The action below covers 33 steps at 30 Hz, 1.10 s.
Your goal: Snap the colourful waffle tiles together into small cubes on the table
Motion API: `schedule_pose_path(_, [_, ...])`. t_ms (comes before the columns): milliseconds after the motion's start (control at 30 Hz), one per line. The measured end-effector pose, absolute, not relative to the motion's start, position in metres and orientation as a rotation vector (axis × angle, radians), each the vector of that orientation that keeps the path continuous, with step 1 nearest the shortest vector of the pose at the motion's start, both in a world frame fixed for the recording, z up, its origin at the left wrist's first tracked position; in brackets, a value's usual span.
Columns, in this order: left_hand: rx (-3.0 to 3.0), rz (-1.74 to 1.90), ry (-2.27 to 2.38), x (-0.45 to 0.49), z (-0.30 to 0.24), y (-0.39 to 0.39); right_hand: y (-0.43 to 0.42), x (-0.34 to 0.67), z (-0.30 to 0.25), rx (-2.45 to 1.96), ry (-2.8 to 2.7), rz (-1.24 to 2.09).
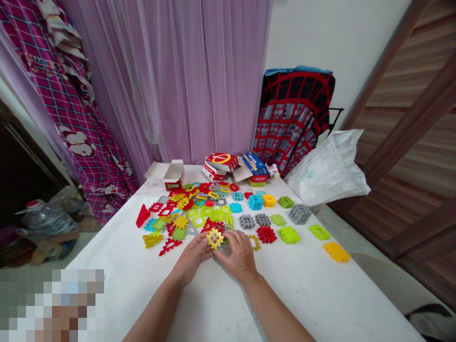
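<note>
Both of my hands meet over the white table (221, 294) and pinch a yellow waffle-block square (214, 238) with red pieces behind it. My left hand (192, 259) grips its left side, fingers closed on it. My right hand (239, 256) closes on its right side. Just beyond the hands lies a spread of coloured waffle blocks (192, 209): red, yellow, green, blue and grey squares and triangles. Stacks of the same blocks (281, 223) sit sorted by colour to the right.
Small cardboard boxes (221, 166) stand at the table's far edge before a purple curtain. A white plastic bag (327, 171) rests at the far right corner. A chair with a red patterned cloth (292, 114) is behind. A water bottle (46, 218) lies on the floor at left.
</note>
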<state>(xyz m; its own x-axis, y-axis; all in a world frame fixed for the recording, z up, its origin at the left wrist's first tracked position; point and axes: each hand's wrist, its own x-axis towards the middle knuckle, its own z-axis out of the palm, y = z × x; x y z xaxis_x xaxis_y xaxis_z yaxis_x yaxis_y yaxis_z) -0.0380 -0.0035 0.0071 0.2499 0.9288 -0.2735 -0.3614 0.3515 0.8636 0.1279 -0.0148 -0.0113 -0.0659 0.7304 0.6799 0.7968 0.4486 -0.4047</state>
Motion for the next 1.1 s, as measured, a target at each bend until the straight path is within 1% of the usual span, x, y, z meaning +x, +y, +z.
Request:
schedule_pose_path(167, [0.874, 1.004, 1.027, -0.032, 0.004, -0.004, -0.016, 0.126, -0.010, -1.357, -1.746, -0.119])
schedule_pose_path(300, [0.970, 1.101, 1.177, -0.039, -0.007, 0.004, -0.017, 0.128, -0.008, -1.257, -1.853, -0.114])
schedule_pose_path(500, [1.659, 1.371, 1.483, -0.065, -0.022, 0.020, -0.016, 0.133, -0.011, -1.196, -1.876, -0.108])
schedule_pose_path(600, [1.797, 1.413, 1.543, -0.075, -0.027, 0.026, -0.013, 0.132, -0.011, -1.219, -1.903, -0.106])
schedule_pose_path(700, [1.761, 1.444, 1.591, -0.083, -0.029, 0.030, -0.004, 0.128, -0.003, -1.257, -2.031, -0.066])
schedule_pose_path(900, [1.448, 1.437, 1.632, -0.087, -0.026, 0.028, 0.025, 0.112, 0.023, -1.260, -2.406, 0.070])
schedule_pose_path(1100, [1.334, 1.415, 1.573, -0.085, -0.018, 0.024, 0.033, 0.101, 0.021, -1.298, -2.494, -0.036])
